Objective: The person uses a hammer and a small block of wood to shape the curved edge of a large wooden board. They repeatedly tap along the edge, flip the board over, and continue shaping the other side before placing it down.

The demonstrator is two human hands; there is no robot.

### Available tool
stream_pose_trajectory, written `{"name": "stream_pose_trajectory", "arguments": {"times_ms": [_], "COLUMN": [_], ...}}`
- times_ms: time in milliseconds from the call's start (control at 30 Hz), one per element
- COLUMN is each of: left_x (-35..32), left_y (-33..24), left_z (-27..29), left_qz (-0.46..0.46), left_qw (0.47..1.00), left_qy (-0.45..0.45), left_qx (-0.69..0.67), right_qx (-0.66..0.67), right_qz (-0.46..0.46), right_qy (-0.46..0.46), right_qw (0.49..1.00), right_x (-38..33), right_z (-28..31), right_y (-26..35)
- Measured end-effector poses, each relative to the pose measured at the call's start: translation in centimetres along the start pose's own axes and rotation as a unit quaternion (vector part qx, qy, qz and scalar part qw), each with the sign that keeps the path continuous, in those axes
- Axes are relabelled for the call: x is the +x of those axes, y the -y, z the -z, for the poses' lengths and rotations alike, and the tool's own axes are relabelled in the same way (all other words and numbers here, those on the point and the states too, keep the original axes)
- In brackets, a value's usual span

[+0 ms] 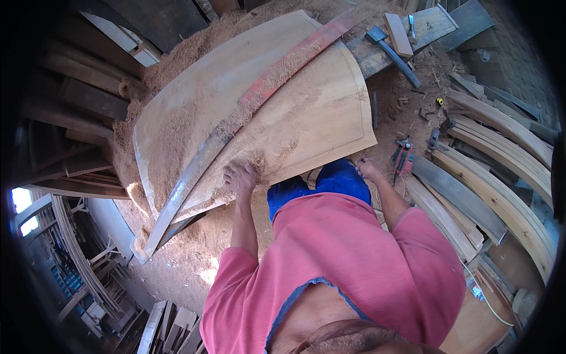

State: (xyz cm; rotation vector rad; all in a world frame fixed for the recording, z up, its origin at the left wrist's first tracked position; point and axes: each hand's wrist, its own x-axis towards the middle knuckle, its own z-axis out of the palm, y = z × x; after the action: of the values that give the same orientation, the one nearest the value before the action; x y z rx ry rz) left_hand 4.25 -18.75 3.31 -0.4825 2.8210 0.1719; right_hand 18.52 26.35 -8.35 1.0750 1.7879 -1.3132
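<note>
Shows, from left, a long grey-and-red strip [252,97] laid slantwise over a panel [330,118] in front of the body, and the left hand [240,178] at the panel's near edge, fingers partly bent, perhaps steadying it, grip impossible to tell. Then shows the right hand [368,170] beside the near right corner, fingers curled, contents hidden. Ends with a red tool [403,159] and planks [501,197], perhaps set aside, and no clear container.

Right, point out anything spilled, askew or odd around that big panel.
Loose sawdust is heaped along the far-left side of the wooden panel and scattered over its top, partly hiding the surface. The long red-and-grey strip lies slantwise across it, its lower-left end overhanging the edge.
</note>
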Motion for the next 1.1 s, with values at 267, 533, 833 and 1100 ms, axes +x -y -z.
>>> {"name": "stream_pose_trajectory", "arguments": {"times_ms": [267,533,833,1100], "left_x": [1.8,8.9,15.8,13.7], "left_y": [8.6,16.5,26.0,25.4], "left_z": [2.2,7.9,7.6,6.7], "left_qz": [-0.269,-0.295,-0.243,-0.255], "left_qw": [0.961,0.887,0.959,0.96], "left_qy": [-0.027,0.103,-0.056,-0.066], "left_qx": [-0.062,-0.339,-0.136,-0.099], "right_qx": [0.113,0.045,0.236,0.184], "right_qz": [-0.029,0.084,0.004,0.023], "right_qy": [-0.088,-0.129,-0.059,-0.085], "right_qw": [0.989,0.987,0.97,0.979], "right_x": [-0.1,-9.1,-9.0,-10.1], "right_z": [-11.3,-25.3,-32.3,-32.3], "right_y": [-0.2,6.0,9.9,11.6]}}
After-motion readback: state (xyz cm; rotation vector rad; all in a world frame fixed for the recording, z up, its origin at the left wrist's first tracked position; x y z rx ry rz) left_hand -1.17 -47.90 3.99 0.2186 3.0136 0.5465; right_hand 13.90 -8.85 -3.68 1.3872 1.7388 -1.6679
